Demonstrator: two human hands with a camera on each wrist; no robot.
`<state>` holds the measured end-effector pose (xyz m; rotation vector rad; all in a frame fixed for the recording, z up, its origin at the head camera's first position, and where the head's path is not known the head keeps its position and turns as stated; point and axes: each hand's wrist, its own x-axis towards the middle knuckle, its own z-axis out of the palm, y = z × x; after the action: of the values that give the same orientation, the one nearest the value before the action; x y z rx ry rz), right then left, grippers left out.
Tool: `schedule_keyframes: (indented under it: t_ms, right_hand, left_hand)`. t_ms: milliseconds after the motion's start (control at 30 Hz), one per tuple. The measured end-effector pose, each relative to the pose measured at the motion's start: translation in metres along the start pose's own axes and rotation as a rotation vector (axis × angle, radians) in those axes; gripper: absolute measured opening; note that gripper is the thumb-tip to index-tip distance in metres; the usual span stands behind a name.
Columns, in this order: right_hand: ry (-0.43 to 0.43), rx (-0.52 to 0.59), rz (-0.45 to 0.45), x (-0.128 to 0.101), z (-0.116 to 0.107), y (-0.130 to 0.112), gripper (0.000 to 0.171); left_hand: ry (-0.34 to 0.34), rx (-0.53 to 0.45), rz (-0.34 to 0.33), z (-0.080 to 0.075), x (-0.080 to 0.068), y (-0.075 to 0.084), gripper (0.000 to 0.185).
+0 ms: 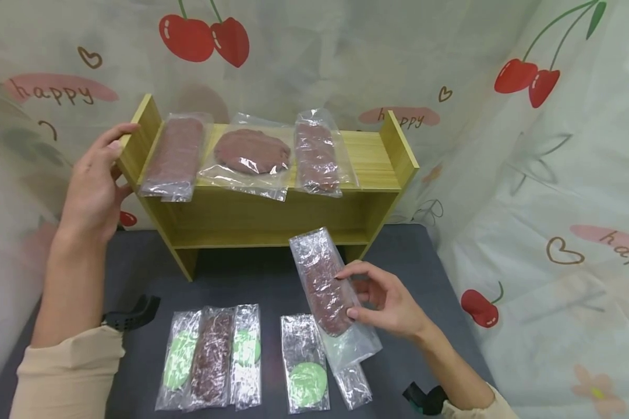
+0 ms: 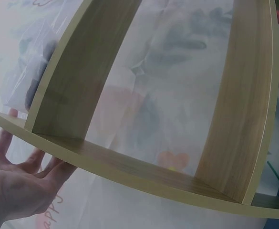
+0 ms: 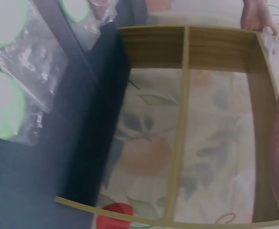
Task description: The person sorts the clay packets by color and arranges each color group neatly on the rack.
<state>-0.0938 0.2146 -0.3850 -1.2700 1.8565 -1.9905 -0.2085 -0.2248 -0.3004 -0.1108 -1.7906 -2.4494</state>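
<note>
My left hand (image 1: 94,180) grips the left side panel of a small two-tier wooden shelf (image 1: 267,237); in the left wrist view its fingers (image 2: 32,160) bend against the panel's outer face. In front of the shelf's right half, my right hand (image 1: 390,299) pinches a clear plastic bag with a long brown slab (image 1: 327,291) by its right edge, thumb and forefinger on it. The bag hangs tilted above the table. On the upper tier lie three bags: a brown rectangle (image 1: 175,151), a brown oval (image 1: 253,152) and a narrow brown strip (image 1: 316,156).
On the dark table (image 1: 398,355) lie a green-disc bag (image 1: 180,358), a brown-slab bag (image 1: 211,355), another green-disc bag (image 1: 246,349) and one more green-disc bag (image 1: 307,384). A further bag (image 1: 353,387) lies partly under the held one. Cherry-printed cloth (image 1: 304,46) hangs behind.
</note>
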Motion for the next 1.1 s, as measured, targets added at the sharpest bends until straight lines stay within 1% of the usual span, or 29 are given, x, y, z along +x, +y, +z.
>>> schedule_keyframes:
  t_ms: [233,533,667,733,867,967,1100]
  right_hand:
    - [-0.013,-0.038,-0.012,0.015,-0.016,-0.018,0.047]
    - [-0.015,-0.042,-0.072,0.03,-0.03,-0.04,0.046]
    - [0.007,-0.058,-0.065,0.037,-0.038,-0.048,0.046]
    - [0.033,-0.073,-0.029,0.04,-0.042,-0.053,0.047]
    - [0.115,-0.145,0.089,0.047,-0.05,-0.066,0.047]
    - [0.152,-0.169,0.166,0.054,-0.056,-0.075,0.047]
    - [0.195,-0.196,0.23,0.064,-0.066,-0.083,0.047]
  left_hand:
    - [0.003,-0.021,0.0,-0.003,-0.001,0.002,0.038]
    - [0.003,0.007,-0.007,-0.002,-0.002,0.001,0.038]
    - [-0.004,-0.007,0.0,-0.001,-0.001,0.001,0.038]
    - [-0.007,-0.013,0.002,-0.001,0.0,0.001,0.038]
    - [-0.007,-0.007,0.002,0.0,0.0,0.001,0.038]
    - [-0.002,0.0,0.001,0.0,0.0,0.001,0.038]
    - [-0.003,0.009,0.003,0.0,-0.001,0.001,0.038]
